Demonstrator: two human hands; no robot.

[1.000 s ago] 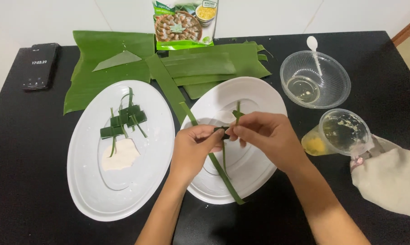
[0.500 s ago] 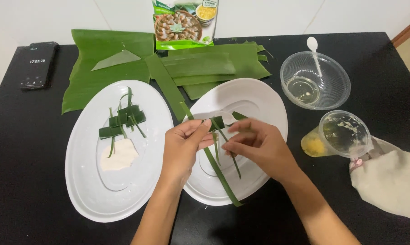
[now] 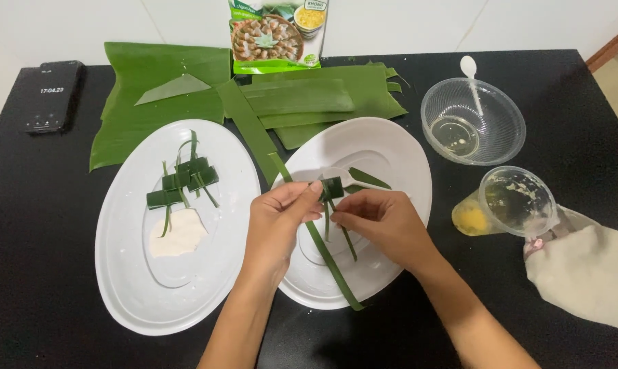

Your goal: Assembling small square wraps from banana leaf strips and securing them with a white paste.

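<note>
Left hand [image 3: 278, 215] and right hand [image 3: 377, 219] are both pinching a small leaf parcel [image 3: 331, 187] between them — its loose strips are hanging toward the white plate's [image 3: 405, 157] near edge.

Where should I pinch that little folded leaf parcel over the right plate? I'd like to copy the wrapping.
Probably across the leaf parcel's flat folded faces, from its left side as the left hand does, leaving the loose strip tails hanging below free for the right hand.

Bright, even overhead light; soft shadows; mild glare on white plates [image 3: 152, 301]; sharp focus throughout.
</note>
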